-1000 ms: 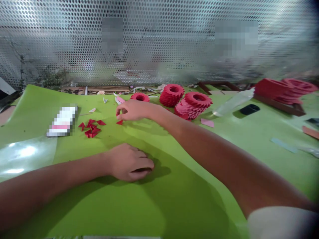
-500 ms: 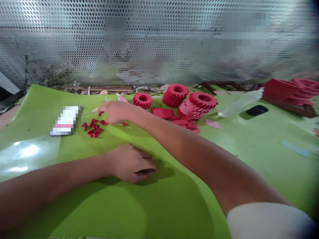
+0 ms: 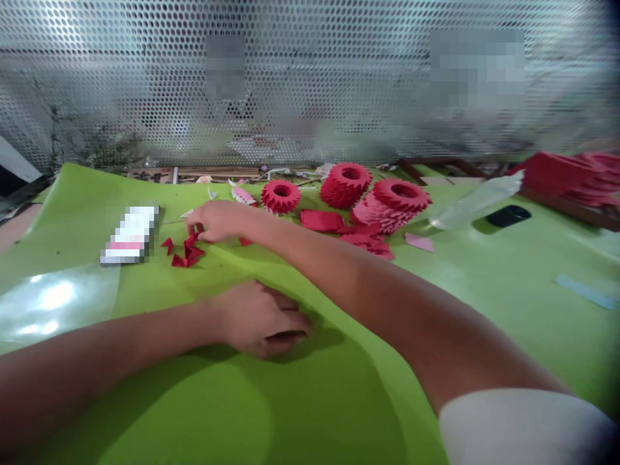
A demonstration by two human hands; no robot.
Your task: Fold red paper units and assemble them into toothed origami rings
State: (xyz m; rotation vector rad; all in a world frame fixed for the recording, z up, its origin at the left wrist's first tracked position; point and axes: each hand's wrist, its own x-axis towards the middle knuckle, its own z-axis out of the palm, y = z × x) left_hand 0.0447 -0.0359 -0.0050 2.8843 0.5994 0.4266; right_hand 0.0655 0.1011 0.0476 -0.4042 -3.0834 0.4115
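My right hand (image 3: 217, 221) reaches across the green mat (image 3: 339, 400), its fingertips down on a small pile of folded red paper triangles (image 3: 186, 250). Whether those fingers pinch a triangle is hidden. One loose red triangle (image 3: 245, 241) lies just past my wrist. My left hand (image 3: 261, 320) rests palm down on the mat, fingers curled and nothing showing in them. Behind my right hand stand several red rings (image 3: 345, 185) of assembled folded paper, and flat red paper pieces (image 3: 322, 221) lie in front of them.
A blurred packet (image 3: 130, 236) lies left of the triangles, with a transparent plastic sheet (image 3: 53, 300) nearer me. A plastic bottle (image 3: 477, 203), a black object (image 3: 508, 216) and stacked red pieces on a wooden board (image 3: 566, 177) lie right. A perforated metal screen (image 3: 310, 77) closes the back.
My right hand has moved left and down onto the triangle pile. My left hand has barely moved. The view has drifted slightly, and the flat red pieces have come out from behind my arm.
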